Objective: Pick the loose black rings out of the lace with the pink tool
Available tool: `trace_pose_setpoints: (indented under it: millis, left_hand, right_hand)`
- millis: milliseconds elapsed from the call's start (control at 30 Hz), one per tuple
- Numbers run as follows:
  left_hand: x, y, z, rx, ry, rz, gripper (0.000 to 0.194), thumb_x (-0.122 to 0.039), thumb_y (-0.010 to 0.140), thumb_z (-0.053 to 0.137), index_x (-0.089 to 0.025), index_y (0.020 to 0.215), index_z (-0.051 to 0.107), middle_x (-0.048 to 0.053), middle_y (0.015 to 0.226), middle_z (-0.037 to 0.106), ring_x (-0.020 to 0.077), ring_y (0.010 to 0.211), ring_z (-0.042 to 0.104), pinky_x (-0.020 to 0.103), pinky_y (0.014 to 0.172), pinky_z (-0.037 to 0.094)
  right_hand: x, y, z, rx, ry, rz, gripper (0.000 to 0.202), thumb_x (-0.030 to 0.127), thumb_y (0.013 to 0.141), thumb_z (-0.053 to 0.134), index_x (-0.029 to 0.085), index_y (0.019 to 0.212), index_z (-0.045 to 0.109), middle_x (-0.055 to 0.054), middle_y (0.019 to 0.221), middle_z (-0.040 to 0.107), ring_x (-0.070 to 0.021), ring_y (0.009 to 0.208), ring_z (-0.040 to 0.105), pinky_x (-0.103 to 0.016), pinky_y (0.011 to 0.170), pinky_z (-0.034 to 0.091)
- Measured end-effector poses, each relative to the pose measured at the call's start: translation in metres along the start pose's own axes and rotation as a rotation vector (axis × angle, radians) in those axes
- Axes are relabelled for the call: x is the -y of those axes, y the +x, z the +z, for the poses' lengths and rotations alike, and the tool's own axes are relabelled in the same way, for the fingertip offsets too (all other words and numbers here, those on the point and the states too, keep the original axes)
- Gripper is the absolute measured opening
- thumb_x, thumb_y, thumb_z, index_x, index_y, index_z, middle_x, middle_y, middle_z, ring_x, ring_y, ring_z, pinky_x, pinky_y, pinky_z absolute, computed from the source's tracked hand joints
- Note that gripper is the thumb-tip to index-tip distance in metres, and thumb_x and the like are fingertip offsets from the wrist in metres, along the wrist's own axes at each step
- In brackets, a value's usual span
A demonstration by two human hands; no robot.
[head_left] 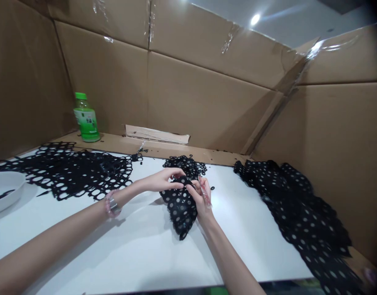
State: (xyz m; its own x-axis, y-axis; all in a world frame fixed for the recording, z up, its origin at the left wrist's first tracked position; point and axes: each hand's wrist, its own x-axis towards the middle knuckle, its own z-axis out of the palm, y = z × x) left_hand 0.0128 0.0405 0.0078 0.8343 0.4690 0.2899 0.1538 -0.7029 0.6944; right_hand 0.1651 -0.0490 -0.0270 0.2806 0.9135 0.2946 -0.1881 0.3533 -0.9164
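Note:
A black perforated sheet (182,209), dotted with light round spots, hangs between my hands just above the white tabletop. My left hand (162,180), with a pink bead bracelet (112,203) at its wrist, pinches the sheet's upper edge between thumb and fingers. Close beside it, my right hand (202,194) is closed at the same edge. A reddish tool handle (205,192) that looks wrapped in clear film lies across its fingers; the tool's working end is hidden. Behind the hands rests a small heap of black rings and scraps (187,164).
Black netting with large holes (84,172) spreads over the left of the white table (145,254). A white bowl (13,180) stands at the left edge, a green bottle (87,123) behind. More spotted black sheets (299,213) lie right. Cardboard walls (207,102) enclose the back and sides.

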Motion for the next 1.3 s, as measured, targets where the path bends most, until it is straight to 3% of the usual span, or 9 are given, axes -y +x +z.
trace_pose_setpoints:
  millis: [100, 333, 433, 567, 633, 700, 933, 1167, 1300]
  left_hand:
    - [0.0, 0.001, 0.0, 0.078, -0.173, -0.027, 0.031, -0.04, 0.079, 0.054, -0.015, 0.097, 0.054, 0.002, 0.086, 0.056, 0.0146, 0.078, 0.05, 0.024, 0.07, 0.04]
    - [0.0, 0.004, -0.003, 0.011, -0.382, -0.106, 0.029, -0.037, 0.072, 0.062, -0.014, 0.087, 0.051, -0.002, 0.077, 0.05, 0.0101, 0.068, 0.047, 0.021, 0.064, 0.038]
    - [0.0, 0.004, 0.0, -0.062, -0.32, -0.113, 0.029, -0.036, 0.072, 0.061, -0.014, 0.088, 0.051, 0.0, 0.078, 0.052, 0.0114, 0.069, 0.049, 0.022, 0.063, 0.04]
    - [-0.006, 0.003, 0.008, -0.377, -0.034, -0.004, 0.025, -0.033, 0.073, 0.062, -0.015, 0.089, 0.056, 0.005, 0.087, 0.057, 0.0158, 0.081, 0.053, 0.026, 0.071, 0.043]
    - [-0.011, 0.002, 0.012, -0.376, 0.054, 0.087, 0.021, -0.032, 0.075, 0.061, -0.014, 0.084, 0.059, 0.006, 0.084, 0.06, 0.0152, 0.078, 0.054, 0.026, 0.072, 0.043]
    - [-0.014, 0.001, 0.016, -0.28, 0.044, 0.117, 0.022, -0.033, 0.074, 0.062, -0.013, 0.082, 0.062, 0.005, 0.079, 0.062, 0.0141, 0.072, 0.055, 0.025, 0.068, 0.044]
    - [-0.003, 0.005, 0.023, -0.189, -0.182, -0.047, 0.025, -0.031, 0.076, 0.058, -0.009, 0.082, 0.069, 0.008, 0.077, 0.068, 0.0149, 0.068, 0.06, 0.021, 0.061, 0.046]
    - [0.011, 0.026, 0.031, -0.413, -0.197, -0.192, 0.024, -0.03, 0.075, 0.053, -0.011, 0.067, 0.065, 0.003, 0.058, 0.064, 0.0132, 0.055, 0.059, 0.021, 0.053, 0.046]
    - [0.021, 0.052, 0.021, -0.486, -0.172, -0.208, 0.025, -0.031, 0.077, 0.049, -0.011, 0.07, 0.064, 0.003, 0.056, 0.062, 0.0125, 0.051, 0.056, 0.022, 0.051, 0.046]
  right_hand:
    - [0.0, 0.0, 0.0, -0.005, 0.014, 0.02, 0.041, 0.024, 0.066, 0.067, 0.024, 0.075, 0.027, 0.01, 0.061, 0.043, -0.0083, 0.056, 0.041, -0.022, 0.061, 0.034]
    - [-0.002, 0.0, -0.001, 0.006, -0.012, -0.002, 0.04, 0.024, 0.068, 0.066, 0.024, 0.077, 0.027, 0.005, 0.08, 0.06, -0.0119, 0.075, 0.054, -0.027, 0.074, 0.038]
    - [-0.004, 0.001, -0.003, 0.024, 0.031, 0.022, 0.042, 0.023, 0.067, 0.068, 0.024, 0.076, 0.027, 0.007, 0.072, 0.057, -0.0096, 0.065, 0.049, -0.024, 0.067, 0.037]
    - [-0.004, 0.001, -0.002, 0.004, 0.054, 0.036, 0.043, 0.024, 0.064, 0.07, 0.024, 0.075, 0.028, 0.011, 0.057, 0.039, -0.0071, 0.051, 0.035, -0.021, 0.054, 0.03]
    - [-0.003, 0.001, -0.001, -0.008, 0.055, 0.051, 0.044, 0.026, 0.064, 0.07, 0.024, 0.074, 0.027, 0.011, 0.055, 0.035, -0.0074, 0.049, 0.032, -0.021, 0.052, 0.029]
    - [-0.001, 0.0, 0.0, -0.006, 0.061, 0.064, 0.045, 0.026, 0.063, 0.069, 0.024, 0.074, 0.026, 0.011, 0.055, 0.034, -0.0079, 0.048, 0.032, -0.022, 0.051, 0.029]
    - [-0.003, -0.001, -0.002, -0.007, 0.08, 0.059, 0.04, 0.022, 0.065, 0.066, 0.024, 0.074, 0.028, 0.01, 0.058, 0.037, -0.0085, 0.051, 0.032, -0.022, 0.052, 0.027]
    - [-0.01, 0.004, 0.0, -0.084, 0.102, 0.041, 0.033, 0.016, 0.063, 0.059, 0.023, 0.074, 0.028, 0.008, 0.064, 0.033, -0.0095, 0.057, 0.033, -0.023, 0.057, 0.029]
    - [-0.015, 0.007, -0.001, -0.173, 0.157, 0.047, 0.027, 0.015, 0.06, 0.05, 0.023, 0.073, 0.028, 0.006, 0.066, 0.033, -0.0106, 0.059, 0.035, -0.023, 0.059, 0.031]
